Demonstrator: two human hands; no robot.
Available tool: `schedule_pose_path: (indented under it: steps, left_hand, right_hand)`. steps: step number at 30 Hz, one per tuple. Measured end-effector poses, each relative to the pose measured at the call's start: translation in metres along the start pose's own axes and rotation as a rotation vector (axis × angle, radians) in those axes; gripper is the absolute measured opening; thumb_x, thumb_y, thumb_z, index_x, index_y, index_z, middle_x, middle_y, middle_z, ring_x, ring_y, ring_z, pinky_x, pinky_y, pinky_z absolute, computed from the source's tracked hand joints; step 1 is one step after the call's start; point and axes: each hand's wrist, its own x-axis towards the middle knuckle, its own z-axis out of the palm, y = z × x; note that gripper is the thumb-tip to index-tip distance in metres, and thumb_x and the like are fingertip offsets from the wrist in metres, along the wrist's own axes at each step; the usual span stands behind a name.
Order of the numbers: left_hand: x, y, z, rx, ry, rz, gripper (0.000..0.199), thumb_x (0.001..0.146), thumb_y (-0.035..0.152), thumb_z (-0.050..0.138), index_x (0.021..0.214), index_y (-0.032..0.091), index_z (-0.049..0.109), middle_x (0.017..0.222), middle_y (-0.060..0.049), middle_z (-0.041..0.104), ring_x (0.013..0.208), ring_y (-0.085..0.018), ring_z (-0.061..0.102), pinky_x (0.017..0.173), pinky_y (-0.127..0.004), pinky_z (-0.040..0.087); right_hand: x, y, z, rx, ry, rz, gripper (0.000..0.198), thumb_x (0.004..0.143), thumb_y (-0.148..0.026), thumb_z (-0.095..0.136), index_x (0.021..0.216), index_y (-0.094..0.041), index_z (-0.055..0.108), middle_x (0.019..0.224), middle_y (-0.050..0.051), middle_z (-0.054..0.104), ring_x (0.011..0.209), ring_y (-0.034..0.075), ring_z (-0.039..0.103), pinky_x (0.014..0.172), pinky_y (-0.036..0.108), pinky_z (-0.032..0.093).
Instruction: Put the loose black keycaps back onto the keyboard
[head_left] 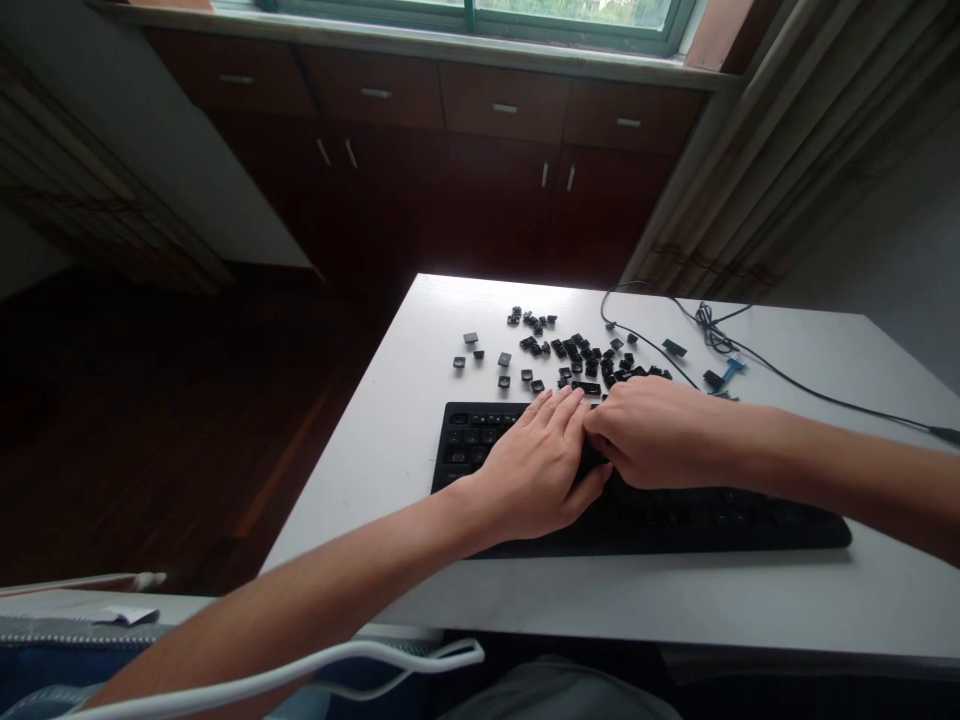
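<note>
A black keyboard (675, 535) lies on the white table, with bare sockets showing along its lower part. Flat across its upper middle rests my left hand (538, 462), fingers stretched out and thumb apart. My right hand (652, 430) is closed just to the right of it, fingers curled down at the keys; whatever is in its fingertips is hidden. Behind the keyboard, loose black keycaps (574, 350) are scattered, some upside down. A small blue tool (733, 368) lies beyond my right wrist, near a black keycap.
A black cable (817, 396) with a tied bundle (709, 318) runs over the right side of the white table (352, 480). Brown cabinets (495, 190) stand behind it under a window. In front, a white frame-like rail (390, 650) crosses the lower left.
</note>
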Motion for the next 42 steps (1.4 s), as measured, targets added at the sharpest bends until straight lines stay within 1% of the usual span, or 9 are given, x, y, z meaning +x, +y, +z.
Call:
schedule_pose_path:
  steps: [4, 7, 10, 16, 22, 32, 36, 40, 42]
  left_hand:
    - [0.001, -0.002, -0.001, 0.016, -0.010, -0.009, 0.064, 0.100, 0.047, 0.037, 0.148, 0.004, 0.036, 0.155, -0.021, 0.039, 0.150, -0.030, 0.029, 0.126, -0.047, 0.019]
    - [0.000, -0.001, 0.000, 0.045, -0.024, -0.006, 0.065, 0.102, 0.047, 0.033, 0.151, 0.004, 0.032, 0.159, -0.020, 0.034, 0.152, -0.030, 0.024, 0.126, -0.047, 0.017]
    - [-0.001, 0.000, 0.003, 0.089, -0.033, 0.007, 0.064, 0.103, 0.045, 0.031, 0.152, 0.004, 0.030, 0.161, -0.019, 0.028, 0.153, -0.030, 0.017, 0.127, -0.047, 0.013]
    - [-0.002, 0.001, 0.002, 0.154, -0.042, 0.039, 0.062, 0.103, 0.040, 0.028, 0.153, 0.002, 0.028, 0.161, -0.020, 0.028, 0.153, -0.030, 0.016, 0.126, -0.049, 0.010]
    - [-0.002, 0.002, 0.000, 0.156, -0.065, 0.025, 0.062, 0.104, 0.039, 0.025, 0.153, 0.001, 0.026, 0.162, -0.019, 0.025, 0.154, -0.029, 0.015, 0.127, -0.047, 0.010]
    - [-0.003, 0.002, 0.002, 0.157, -0.036, 0.026, 0.060, 0.104, 0.036, 0.024, 0.153, 0.001, 0.025, 0.161, -0.019, 0.027, 0.153, -0.028, 0.019, 0.127, -0.046, 0.011]
    - [-0.003, 0.001, 0.001, 0.153, -0.051, 0.026, 0.060, 0.105, 0.035, 0.023, 0.154, 0.000, 0.024, 0.162, -0.020, 0.025, 0.153, -0.029, 0.017, 0.127, -0.046, 0.010]
    - [-0.004, 0.000, 0.002, 0.121, -0.041, 0.027, 0.059, 0.104, 0.034, 0.024, 0.153, 0.001, 0.025, 0.161, -0.020, 0.027, 0.153, -0.029, 0.019, 0.127, -0.046, 0.011]
    - [-0.004, -0.001, 0.002, 0.089, -0.034, 0.011, 0.059, 0.103, 0.034, 0.026, 0.152, 0.001, 0.024, 0.160, -0.021, 0.030, 0.152, -0.029, 0.022, 0.127, -0.046, 0.014]
  right_hand:
    - [0.005, 0.005, -0.003, 0.042, -0.050, -0.054, 0.014, 0.077, -0.016, 0.054, 0.070, -0.017, 0.066, 0.064, 0.004, 0.064, 0.052, 0.014, 0.048, 0.052, 0.028, 0.026]
    - [0.000, -0.004, -0.001, 0.011, -0.010, -0.055, 0.011, 0.074, -0.014, 0.055, 0.069, -0.017, 0.064, 0.063, 0.004, 0.064, 0.052, 0.014, 0.050, 0.051, 0.028, 0.025]
    - [-0.007, -0.017, 0.002, -0.092, 0.033, -0.033, 0.009, 0.071, -0.011, 0.055, 0.071, -0.014, 0.064, 0.061, 0.007, 0.063, 0.050, 0.015, 0.051, 0.048, 0.029, 0.022]
    - [-0.012, -0.025, 0.010, -0.173, 0.061, -0.039, 0.012, 0.069, -0.009, 0.054, 0.077, -0.011, 0.063, 0.060, 0.007, 0.062, 0.048, 0.017, 0.053, 0.047, 0.030, 0.020]
    - [-0.015, -0.021, 0.017, -0.130, 0.094, 0.011, 0.010, 0.073, -0.008, 0.051, 0.074, -0.015, 0.057, 0.059, 0.003, 0.058, 0.047, 0.016, 0.052, 0.047, 0.030, 0.021]
    - [-0.017, -0.022, 0.022, -0.129, 0.106, 0.010, 0.009, 0.074, -0.008, 0.053, 0.077, -0.016, 0.057, 0.061, 0.004, 0.060, 0.048, 0.017, 0.055, 0.048, 0.031, 0.020]
    - [-0.019, -0.022, 0.029, -0.095, 0.104, 0.031, 0.012, 0.077, -0.007, 0.051, 0.082, -0.016, 0.058, 0.065, 0.005, 0.063, 0.050, 0.018, 0.058, 0.049, 0.031, 0.024]
    - [-0.020, -0.026, 0.020, -0.072, 0.135, 0.050, 0.012, 0.077, -0.007, 0.052, 0.082, -0.016, 0.058, 0.064, 0.003, 0.062, 0.049, 0.018, 0.056, 0.048, 0.031, 0.024]
    - [-0.024, -0.030, 0.012, -0.084, 0.105, 0.048, 0.011, 0.075, -0.007, 0.054, 0.079, -0.017, 0.057, 0.058, 0.002, 0.058, 0.045, 0.017, 0.052, 0.046, 0.030, 0.021]
